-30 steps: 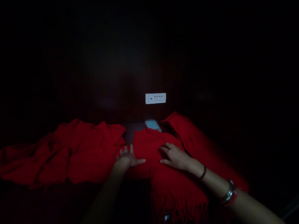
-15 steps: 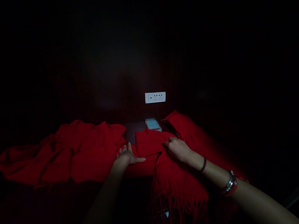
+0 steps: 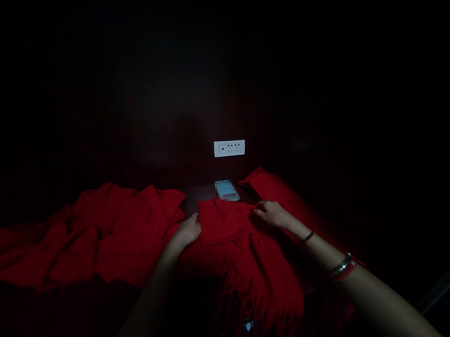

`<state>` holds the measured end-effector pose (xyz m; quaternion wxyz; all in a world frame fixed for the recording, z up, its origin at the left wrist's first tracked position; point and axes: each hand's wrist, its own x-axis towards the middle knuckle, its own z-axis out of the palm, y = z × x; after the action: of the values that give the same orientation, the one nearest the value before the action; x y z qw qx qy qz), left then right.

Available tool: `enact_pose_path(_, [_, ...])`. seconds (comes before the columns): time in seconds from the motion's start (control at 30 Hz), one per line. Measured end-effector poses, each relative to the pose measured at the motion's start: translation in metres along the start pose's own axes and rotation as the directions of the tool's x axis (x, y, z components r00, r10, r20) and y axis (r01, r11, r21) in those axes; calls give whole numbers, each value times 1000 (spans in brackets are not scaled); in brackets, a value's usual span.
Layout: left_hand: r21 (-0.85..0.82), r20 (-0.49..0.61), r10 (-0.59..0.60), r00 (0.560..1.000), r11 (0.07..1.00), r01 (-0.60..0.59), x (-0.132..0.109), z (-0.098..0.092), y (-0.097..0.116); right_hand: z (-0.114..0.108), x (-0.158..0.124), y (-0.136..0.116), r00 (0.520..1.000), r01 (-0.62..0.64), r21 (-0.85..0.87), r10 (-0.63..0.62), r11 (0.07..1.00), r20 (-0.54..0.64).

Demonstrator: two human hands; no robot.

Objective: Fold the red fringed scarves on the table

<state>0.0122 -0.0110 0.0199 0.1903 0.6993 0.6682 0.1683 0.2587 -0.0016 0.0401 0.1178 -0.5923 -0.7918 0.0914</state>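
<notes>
A long red fringed scarf (image 3: 235, 244) lies folded on a dark surface in very dim light. My left hand (image 3: 187, 231) grips the left edge of the folded part, its fingers curled into the cloth. On the right edge, my right hand (image 3: 271, 215) pinches the cloth; that wrist wears a thin black band and bracelets. The fringe (image 3: 265, 318) hangs toward me. The rest of the scarf (image 3: 81, 240) lies bunched out to the left.
A white wall socket plate (image 3: 229, 148) sits on the dark wall behind. A small pale blurred object (image 3: 227, 190) lies just beyond the scarf. More red cloth (image 3: 277, 189) runs along the right. Everything else is too dark to make out.
My left hand went from lying flat beside the fold to gripping its left edge. The right hand moved up from the scarf's middle to the fold's right edge and closed on it.
</notes>
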Motion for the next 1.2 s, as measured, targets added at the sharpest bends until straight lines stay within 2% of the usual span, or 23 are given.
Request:
enact_pose_path(0.07, [40, -84, -54, 995, 998, 57, 6, 7, -2, 7, 7, 6, 986, -164, -48, 165, 985, 17])
enact_pose_path(0.1, [54, -106, -59, 993, 996, 65, 9, 11, -4, 10, 9, 8, 981, -187, -56, 190, 981, 41])
enact_pose_path(0.2, [60, -141, -58, 988, 996, 67, 16, 19, -9, 16, 14, 15, 983, -184, 45, 184, 982, 7])
enact_pose_path(0.3, [35, -244, -43, 969, 998, 53, 22, 24, -14, 10, 14, 27, 968, -218, 191, 237, 957, -84])
enact_pose_path(0.4, [79, -273, 52, 961, 996, -31, 24, 29, -14, 4, 10, 37, 967, -232, 140, 244, 963, -74])
enact_pose_path(0.5, [192, -185, 112, 976, 979, -76, 19, 37, -7, 5, 3, 31, 980, -192, 24, 193, 981, -52])
enact_pose_path(0.63, [237, -78, 54, 995, 971, -34, 9, 43, 2, 7, -6, 4, 976, -51, -31, 43, 998, -213])
enact_pose_path(0.77, [226, -9, 54, 999, 973, -50, 6, 40, 1, 7, -33, -16, 980, 190, 53, -186, 980, -74])
enact_pose_path(0.8, [218, -9, 59, 998, 974, -56, 6, 39, 0, 9, -44, -19, 978, 199, 49, -195, 979, -68])
enact_pose_path(0.9, [222, -37, 69, 997, 973, -59, 7, 40, -1, 18, -79, -25, 982, 120, -58, -127, 991, -137])
enact_pose_path(1.0, [261, -58, 61, 996, 964, -43, 6, 42, 1, 27, -101, -31, 970, 188, -221, -216, 957, -112])
enact_pose_path(1.1, [287, -80, 72, 994, 957, -46, 5, 43, 1, 29, -98, -34, 953, 268, -349, -299, 898, -38])
enact_pose_path(1.2, [308, -87, 83, 993, 950, -52, 4, 42, 0, 27, -86, -31, 937, 316, -355, -349, 880, -31])
